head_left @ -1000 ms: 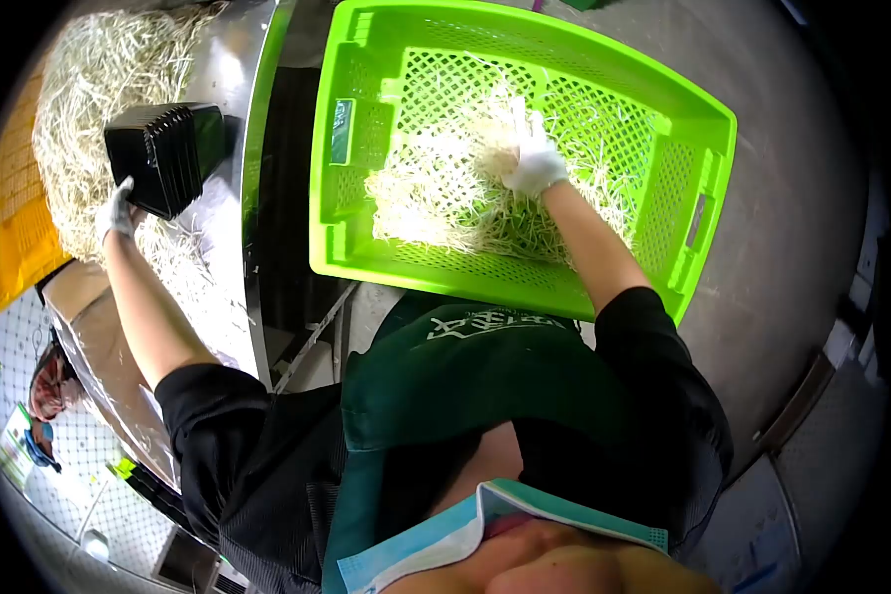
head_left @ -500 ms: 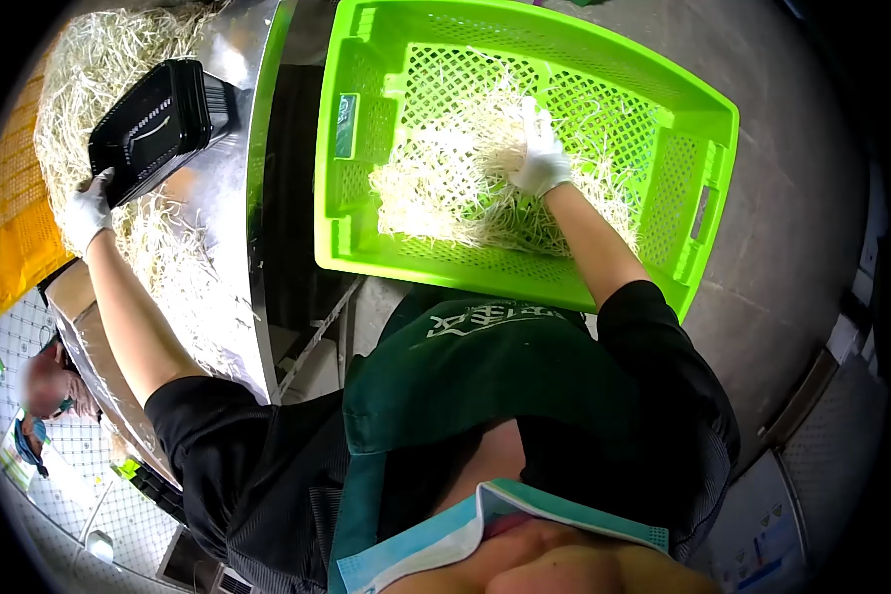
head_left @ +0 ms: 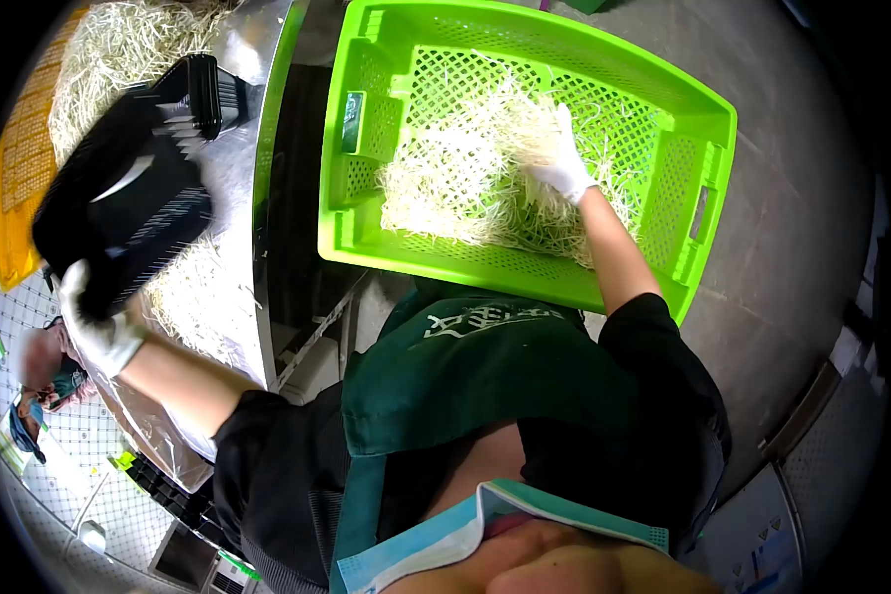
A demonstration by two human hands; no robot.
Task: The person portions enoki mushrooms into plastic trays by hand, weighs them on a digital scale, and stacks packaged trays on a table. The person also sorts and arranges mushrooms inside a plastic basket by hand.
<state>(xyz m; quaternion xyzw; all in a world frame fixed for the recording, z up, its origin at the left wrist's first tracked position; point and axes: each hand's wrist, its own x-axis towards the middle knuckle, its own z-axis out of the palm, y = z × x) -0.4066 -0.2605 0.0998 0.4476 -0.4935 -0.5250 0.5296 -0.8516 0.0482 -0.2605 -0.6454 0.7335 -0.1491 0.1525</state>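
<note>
Bean sprouts, or pale strands very like them, lie in a loose heap inside a bright green plastic crate, with bare perforated floor showing along its far side. Nearest the camera are the wearer's blue face mask and dark green apron; the crate stands just beyond the apron. The two hands are well apart. The right hand, in a white glove, is at the heap inside the crate; its fingers are partly lost among the strands, so I cannot tell whether they have closed on any. The left hand, also gloved, is clamped on the near edge of a black plastic tray, tilted and blurred over the steel table. The step in hand looks like gathering strands on one side while readying a tray on the other; lifting a bunch would call for fingers curled beneath it and the tray levelled, open side up. Farther along, more black trays sit on the table, apparently nested, near a second sprout pile, with a yellow mesh crate beyond. Another person shows small at far left.
</note>
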